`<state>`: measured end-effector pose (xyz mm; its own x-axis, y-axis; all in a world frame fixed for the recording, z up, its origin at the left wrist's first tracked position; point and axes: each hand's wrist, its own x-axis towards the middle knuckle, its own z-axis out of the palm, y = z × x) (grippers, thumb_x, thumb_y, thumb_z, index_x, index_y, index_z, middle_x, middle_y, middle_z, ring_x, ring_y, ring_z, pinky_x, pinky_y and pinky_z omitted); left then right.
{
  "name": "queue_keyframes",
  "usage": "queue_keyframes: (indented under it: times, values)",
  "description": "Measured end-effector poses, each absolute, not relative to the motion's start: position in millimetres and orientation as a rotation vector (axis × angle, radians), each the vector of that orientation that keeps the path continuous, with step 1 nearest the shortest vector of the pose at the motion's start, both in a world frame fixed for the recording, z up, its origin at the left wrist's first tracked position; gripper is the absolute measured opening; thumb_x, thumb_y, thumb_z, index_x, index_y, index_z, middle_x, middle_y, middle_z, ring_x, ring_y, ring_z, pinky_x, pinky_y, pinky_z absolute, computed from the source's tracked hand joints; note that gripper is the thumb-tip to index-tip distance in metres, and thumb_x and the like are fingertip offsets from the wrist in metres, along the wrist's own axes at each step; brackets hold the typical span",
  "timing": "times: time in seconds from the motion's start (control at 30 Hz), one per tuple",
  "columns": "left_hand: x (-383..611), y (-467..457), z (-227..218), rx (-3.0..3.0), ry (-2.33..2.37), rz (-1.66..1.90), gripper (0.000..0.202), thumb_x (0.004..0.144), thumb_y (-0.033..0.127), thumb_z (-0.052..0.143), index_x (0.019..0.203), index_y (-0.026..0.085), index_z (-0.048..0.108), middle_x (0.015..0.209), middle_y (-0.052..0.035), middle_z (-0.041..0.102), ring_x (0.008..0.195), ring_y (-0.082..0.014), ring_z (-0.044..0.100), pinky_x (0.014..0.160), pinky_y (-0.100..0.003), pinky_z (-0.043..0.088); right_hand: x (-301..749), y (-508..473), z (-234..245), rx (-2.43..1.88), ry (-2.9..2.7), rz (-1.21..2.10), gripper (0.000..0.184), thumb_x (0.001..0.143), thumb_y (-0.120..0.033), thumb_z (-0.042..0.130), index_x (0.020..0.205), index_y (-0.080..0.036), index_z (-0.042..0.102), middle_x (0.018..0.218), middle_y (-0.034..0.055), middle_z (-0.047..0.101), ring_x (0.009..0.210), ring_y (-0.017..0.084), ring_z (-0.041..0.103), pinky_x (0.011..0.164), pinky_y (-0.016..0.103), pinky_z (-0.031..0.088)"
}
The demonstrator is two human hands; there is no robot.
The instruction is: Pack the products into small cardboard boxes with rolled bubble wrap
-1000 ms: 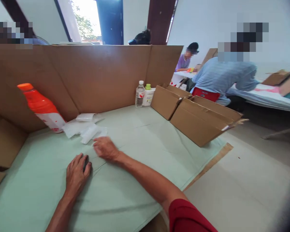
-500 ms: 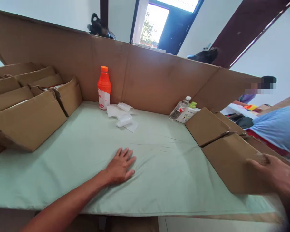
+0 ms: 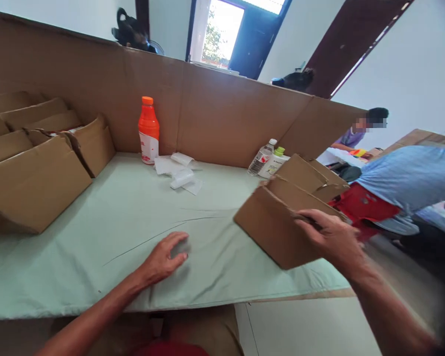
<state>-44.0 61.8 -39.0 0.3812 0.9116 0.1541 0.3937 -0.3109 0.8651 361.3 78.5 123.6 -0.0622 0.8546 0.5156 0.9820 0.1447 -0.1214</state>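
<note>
My right hand (image 3: pixel 332 237) grips the upper edge of a brown cardboard box (image 3: pixel 274 230) at the right side of the table. The box is tilted, and what is inside it cannot be seen. Over the pale green tablecloth (image 3: pixel 133 207), my left hand (image 3: pixel 166 257) is open, thumb and fingers apart, with nothing in it. Left of the held box there is bare cloth between it and my left hand. Just behind that box stands a second cardboard box (image 3: pixel 300 173).
An orange bottle (image 3: pixel 148 131) and crumpled white sheets (image 3: pixel 180 170) are at the back. A clear water bottle (image 3: pixel 261 157) leans by a white bottle with a green cap (image 3: pixel 272 165). Cardboard boxes (image 3: pixel 37 183) fill the left. A cardboard wall (image 3: pixel 215 113) runs behind; a person (image 3: pixel 404 178) bends at right.
My right hand has pulled the cardboard box leftward, away from the table's right edge. My left hand has lifted from lying flat on the cloth and its fingers have curved.
</note>
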Motion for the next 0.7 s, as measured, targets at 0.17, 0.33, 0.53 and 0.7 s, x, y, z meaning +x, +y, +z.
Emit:
queue_keyframes:
  times: [0.17, 0.33, 0.53, 0.7]
  values:
    - [-76.0, 60.8, -21.9, 1.738, 1.283, 1.018, 0.073, 0.083, 0.038, 0.063, 0.15, 0.021, 0.043, 0.15, -0.0158, 0.051, 0.134, -0.0315, 0.053, 0.112, -0.052, 0.044, 258.3, 46.2, 138.3, -1.255, -2.259, 0.046, 0.017, 0.091, -0.041, 0.06, 0.093, -0.031, 0.074, 0.084, 0.0042, 0.077, 0.081, 0.023, 0.07, 0.081, 0.04, 0.053]
    - [-97.8, 33.9, -11.6, 1.717, 1.318, 0.993, 0.076, 0.082, 0.04, 0.065, 0.152, 0.02, 0.041, 0.15, -0.0161, 0.052, 0.137, -0.0359, 0.049, 0.113, -0.053, 0.042, 258.4, 43.5, 136.3, -1.226, -1.823, 0.072, 0.013, 0.091, -0.041, 0.066, 0.098, -0.034, 0.074, 0.091, 0.003, 0.076, 0.09, 0.023, 0.07, 0.087, 0.041, 0.054]
    - [-97.1, 16.2, -23.4, 1.641, 1.384, 0.983, 0.065, 0.081, 0.038, 0.066, 0.142, 0.021, 0.053, 0.136, -0.0149, 0.063, 0.128, -0.0354, 0.058, 0.108, -0.049, 0.047, 298.4, 53.6, 47.4, -1.531, -1.751, 0.719, 0.032, 0.082, -0.052, 0.067, 0.097, -0.024, 0.073, 0.096, 0.0079, 0.077, 0.089, 0.027, 0.073, 0.077, 0.041, 0.06]
    - [-87.7, 34.9, -28.4, 1.497, 1.415, 1.074, 0.056, 0.076, 0.045, 0.07, 0.124, 0.017, 0.064, 0.12, -0.0141, 0.069, 0.116, -0.0357, 0.062, 0.101, -0.047, 0.05, 270.6, 46.9, -1.6, -1.589, -1.901, 0.968, 0.032, 0.082, -0.047, 0.06, 0.091, -0.019, 0.073, 0.094, 0.0125, 0.077, 0.089, 0.032, 0.072, 0.078, 0.045, 0.059]
